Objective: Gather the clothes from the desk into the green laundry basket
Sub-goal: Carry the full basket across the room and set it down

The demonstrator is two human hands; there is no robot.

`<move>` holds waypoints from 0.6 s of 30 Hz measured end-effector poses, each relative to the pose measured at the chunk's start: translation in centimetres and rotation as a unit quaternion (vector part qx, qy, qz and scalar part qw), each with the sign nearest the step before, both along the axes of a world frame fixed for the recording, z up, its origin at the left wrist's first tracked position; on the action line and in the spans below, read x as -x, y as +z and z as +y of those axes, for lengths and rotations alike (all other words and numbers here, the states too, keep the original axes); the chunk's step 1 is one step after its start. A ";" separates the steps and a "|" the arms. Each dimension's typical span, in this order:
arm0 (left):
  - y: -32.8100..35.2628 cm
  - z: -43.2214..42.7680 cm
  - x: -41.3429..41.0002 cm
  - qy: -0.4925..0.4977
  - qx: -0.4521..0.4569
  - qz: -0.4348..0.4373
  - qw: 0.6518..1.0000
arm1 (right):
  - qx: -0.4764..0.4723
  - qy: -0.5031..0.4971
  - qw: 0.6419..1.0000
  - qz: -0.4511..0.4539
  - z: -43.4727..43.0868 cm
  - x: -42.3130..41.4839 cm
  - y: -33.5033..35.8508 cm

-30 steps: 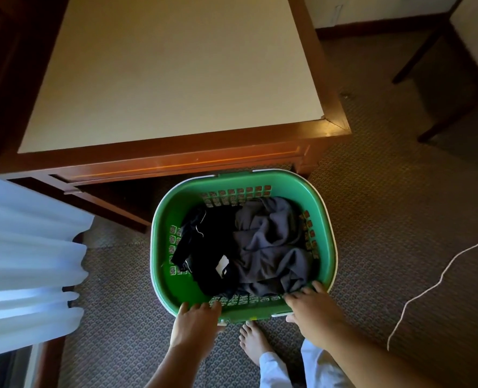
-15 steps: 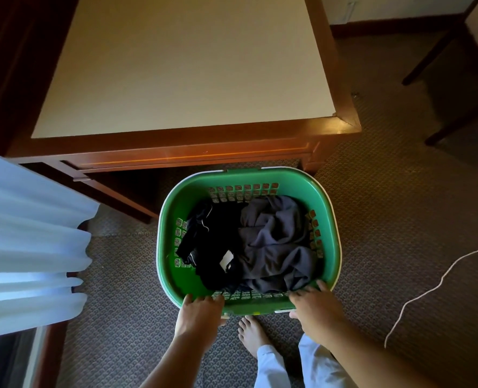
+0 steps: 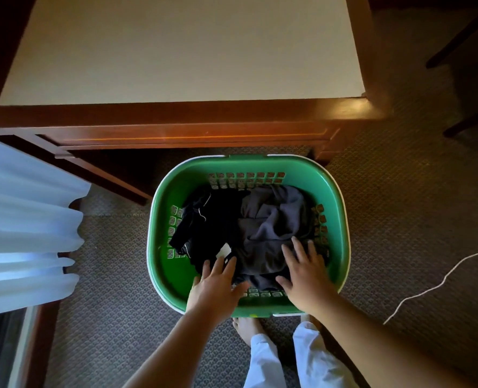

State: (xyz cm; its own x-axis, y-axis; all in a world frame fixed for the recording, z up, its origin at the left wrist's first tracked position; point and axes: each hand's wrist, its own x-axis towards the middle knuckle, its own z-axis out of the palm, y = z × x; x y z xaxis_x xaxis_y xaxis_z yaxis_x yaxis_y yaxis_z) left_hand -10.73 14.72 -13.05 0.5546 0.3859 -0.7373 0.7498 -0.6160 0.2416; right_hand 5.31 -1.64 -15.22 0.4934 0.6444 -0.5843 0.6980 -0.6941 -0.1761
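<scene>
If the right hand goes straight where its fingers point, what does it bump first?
Probably the crumpled dark grey garment inside the green plastic laundry basket; the right hand may be touching it now, depth is unclear.

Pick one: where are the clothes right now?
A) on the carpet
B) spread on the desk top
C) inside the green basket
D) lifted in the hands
C: the dark clothes lie bunched inside the green laundry basket on the floor, with the left hand and right hand flat over them, fingers straight.
</scene>
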 end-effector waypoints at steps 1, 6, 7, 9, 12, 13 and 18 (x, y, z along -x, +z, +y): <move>-0.6 0.0 -0.4 0.008 -0.016 0.012 1.000 | 0.020 -0.009 1.000 0.021 0.2 -0.2 -0.5; -4.9 1.1 -1.2 0.065 -0.032 0.062 0.995 | 0.076 -0.041 0.991 0.099 1.1 -2.2 -2.7; -5.3 1.6 -1.4 0.064 -0.021 0.076 0.995 | 0.079 -0.037 0.993 0.078 1.5 -2.3 -2.5; -5.3 2.4 -1.9 0.059 -0.045 0.084 0.994 | 0.015 -0.016 0.999 -0.035 2.4 -2.1 -1.7; -3.8 2.9 -2.4 0.063 -0.147 0.027 0.987 | -0.159 0.036 0.978 -0.130 3.9 -0.7 -0.7; -3.4 3.0 -2.4 0.048 -0.180 0.004 0.982 | -0.179 0.049 0.975 -0.119 4.6 -0.2 -0.5; -5.2 4.1 -1.6 0.028 -0.095 0.026 0.995 | -0.075 0.151 0.986 0.006 7.6 1.6 -2.1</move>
